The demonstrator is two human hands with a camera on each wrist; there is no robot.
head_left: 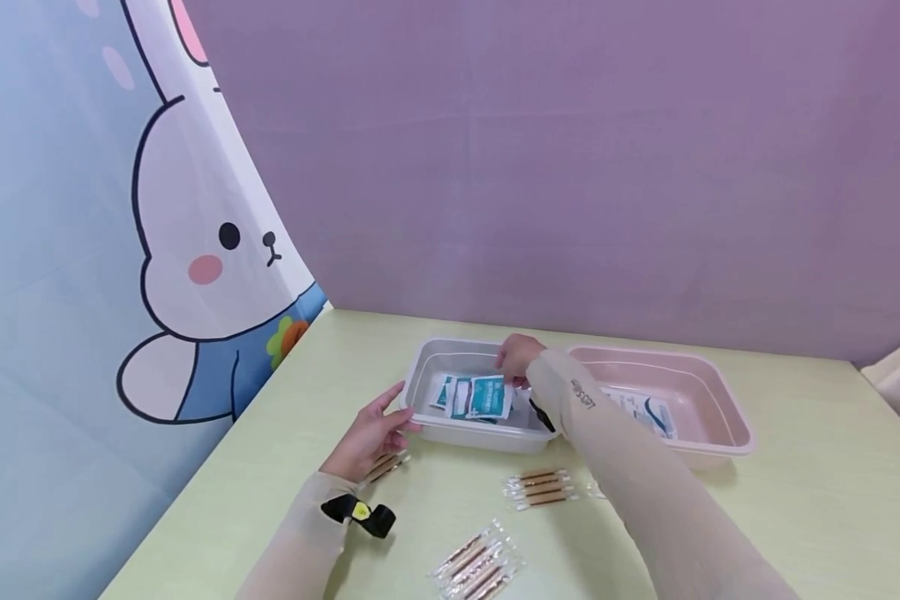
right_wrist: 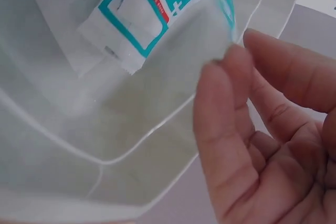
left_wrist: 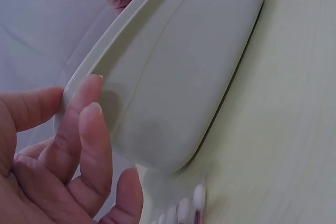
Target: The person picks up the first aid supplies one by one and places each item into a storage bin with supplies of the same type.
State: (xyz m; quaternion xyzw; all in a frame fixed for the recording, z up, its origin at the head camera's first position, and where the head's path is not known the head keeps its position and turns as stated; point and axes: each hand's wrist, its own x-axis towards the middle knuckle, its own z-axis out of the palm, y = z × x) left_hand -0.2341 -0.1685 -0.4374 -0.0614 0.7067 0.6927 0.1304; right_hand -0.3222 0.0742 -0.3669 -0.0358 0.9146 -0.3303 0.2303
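Observation:
A grey-white plastic basin (head_left: 465, 432) stands on the table with several flat teal-and-white sachets inside. My left hand (head_left: 367, 435) grips its near left corner; in the left wrist view the thumb (left_wrist: 34, 106) and fingers meet around the rim. Reaching into the basin from the right, my right hand (head_left: 521, 357) pinches the edge of a teal-and-white sachet (head_left: 489, 397) between thumb and fingertips. That sachet looks blurred in the right wrist view, beside another sachet (right_wrist: 134, 17) with a white panel and red stripe.
Right of the grey-white basin stands a pink basin (head_left: 708, 408) holding white-and-blue packets (head_left: 648, 414), partly behind my right sleeve. Clear packs of cotton swabs lie in front: one pack (head_left: 542, 488) centrally, another pack (head_left: 478, 562) nearer, and swabs (head_left: 385, 467) beside my left hand.

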